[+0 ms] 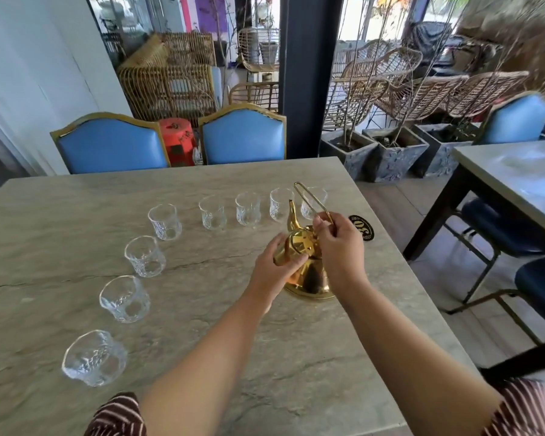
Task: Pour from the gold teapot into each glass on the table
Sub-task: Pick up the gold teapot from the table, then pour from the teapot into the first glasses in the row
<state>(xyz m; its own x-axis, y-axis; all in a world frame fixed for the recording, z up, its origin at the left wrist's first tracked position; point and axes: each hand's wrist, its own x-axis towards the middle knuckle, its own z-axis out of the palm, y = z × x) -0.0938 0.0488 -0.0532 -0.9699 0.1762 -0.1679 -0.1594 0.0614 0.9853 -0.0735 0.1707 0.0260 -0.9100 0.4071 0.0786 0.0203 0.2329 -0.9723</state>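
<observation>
Head view: gold teapot (312,280) stands on the stone table (76,215), right of an arc of empty glasses (165,221), left hand (276,269) closed on its lid, right hand (337,243) pinching the wire handle (309,198).

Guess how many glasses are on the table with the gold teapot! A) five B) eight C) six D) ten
B: eight clear glasses stand on the table, five in a row from the far right one to the corner one, then three running down to the nearest.
</observation>
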